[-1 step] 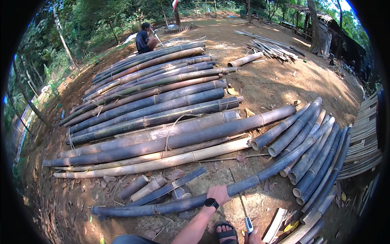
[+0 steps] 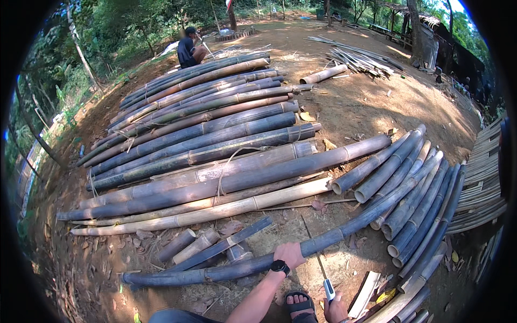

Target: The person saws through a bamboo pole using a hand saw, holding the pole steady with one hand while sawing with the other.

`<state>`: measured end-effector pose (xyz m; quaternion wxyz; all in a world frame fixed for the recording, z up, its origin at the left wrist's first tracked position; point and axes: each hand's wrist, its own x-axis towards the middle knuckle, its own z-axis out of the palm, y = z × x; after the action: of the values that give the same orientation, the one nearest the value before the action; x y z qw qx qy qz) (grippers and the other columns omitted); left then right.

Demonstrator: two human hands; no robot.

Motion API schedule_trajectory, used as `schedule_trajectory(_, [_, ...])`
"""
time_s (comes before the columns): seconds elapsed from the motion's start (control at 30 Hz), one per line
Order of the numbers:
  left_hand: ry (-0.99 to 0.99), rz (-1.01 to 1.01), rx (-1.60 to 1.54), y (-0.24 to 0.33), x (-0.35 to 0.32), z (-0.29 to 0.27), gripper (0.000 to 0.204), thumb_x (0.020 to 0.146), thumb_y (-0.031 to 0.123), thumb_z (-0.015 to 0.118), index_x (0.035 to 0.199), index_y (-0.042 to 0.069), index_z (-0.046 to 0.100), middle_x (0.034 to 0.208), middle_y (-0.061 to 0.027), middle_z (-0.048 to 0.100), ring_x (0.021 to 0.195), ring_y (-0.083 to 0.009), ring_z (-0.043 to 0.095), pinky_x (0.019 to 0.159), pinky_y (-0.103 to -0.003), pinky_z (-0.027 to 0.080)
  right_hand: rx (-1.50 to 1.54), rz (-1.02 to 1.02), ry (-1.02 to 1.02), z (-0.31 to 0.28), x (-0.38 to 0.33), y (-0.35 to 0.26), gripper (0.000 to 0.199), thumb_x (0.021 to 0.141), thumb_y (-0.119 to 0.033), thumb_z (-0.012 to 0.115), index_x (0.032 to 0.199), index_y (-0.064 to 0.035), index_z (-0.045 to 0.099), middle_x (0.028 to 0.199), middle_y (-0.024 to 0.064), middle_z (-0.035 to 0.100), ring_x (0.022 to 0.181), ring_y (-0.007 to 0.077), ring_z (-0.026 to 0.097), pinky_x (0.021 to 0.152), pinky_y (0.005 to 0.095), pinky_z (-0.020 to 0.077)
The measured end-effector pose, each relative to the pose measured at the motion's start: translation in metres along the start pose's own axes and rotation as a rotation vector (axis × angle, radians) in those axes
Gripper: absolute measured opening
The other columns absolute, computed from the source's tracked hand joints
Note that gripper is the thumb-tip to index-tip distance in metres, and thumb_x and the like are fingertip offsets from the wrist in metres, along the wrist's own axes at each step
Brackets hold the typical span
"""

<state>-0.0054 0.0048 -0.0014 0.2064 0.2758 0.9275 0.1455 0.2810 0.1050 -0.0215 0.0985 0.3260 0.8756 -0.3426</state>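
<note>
My left hand, with a black watch at its wrist, is closed over a long dark bamboo pole and presses it down. My right hand grips the white and blue handle of a handsaw at the lower edge. The saw's thin blade runs away from me and crosses the pole just right of my left hand. Its far end shows beyond the pole; whether it sits in a cut I cannot tell. Under the pole's left part lie short bamboo offcuts and a dark strip.
Long bamboo poles lie side by side ahead. More cut bamboo lengths are stacked at the right, beside split slats. A split piece lies near my sandalled foot. Another person squats beyond the poles.
My right hand and the saw have moved forward a little, away from me, and more of the hand shows. My left hand stays on the bamboo pole.
</note>
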Motion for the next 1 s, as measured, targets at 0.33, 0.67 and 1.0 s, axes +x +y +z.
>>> schedule_trajectory(0.33, [-0.065,0.03,-0.018,0.007,0.006,-0.008,0.044,0.064,0.039,0.076,0.092,0.005,0.074,0.086,-0.022,0.072,0.084,-0.0373,0.071,0.077,-0.045,0.057,-0.013,-0.068,-0.005,-0.014,0.018,-0.012,0.051,0.096,-0.028,0.059,0.116,0.0092,0.032,0.067,0.0339,0.061,0.064,0.0548,0.061,0.058,0.0606,0.0488])
schedule_trajectory(0.67, [-0.121,-0.04,0.054,0.017,-0.003,-0.011,0.044,0.066,0.041,0.076,0.093,0.006,0.076,0.093,-0.0206,0.073,0.088,-0.035,0.072,0.08,-0.044,0.057,-0.01,-0.139,-0.005,-0.012,0.036,-0.011,0.047,0.097,-0.03,0.057,0.109,0.0086,0.033,0.067,0.0344,0.06,0.064,0.055,0.061,0.055,0.0608,0.0474])
schedule_trajectory(1.0, [-0.065,-0.027,0.075,0.032,-0.006,-0.012,0.047,0.064,0.04,0.078,0.093,0.004,0.075,0.092,-0.0215,0.073,0.089,-0.0333,0.072,0.08,-0.043,0.058,-0.015,-0.194,-0.054,-0.021,0.037,-0.003,0.048,0.101,-0.031,0.051,0.115,0.0118,0.034,0.064,0.0288,0.062,0.061,0.049,0.064,0.056,0.0573,0.05])
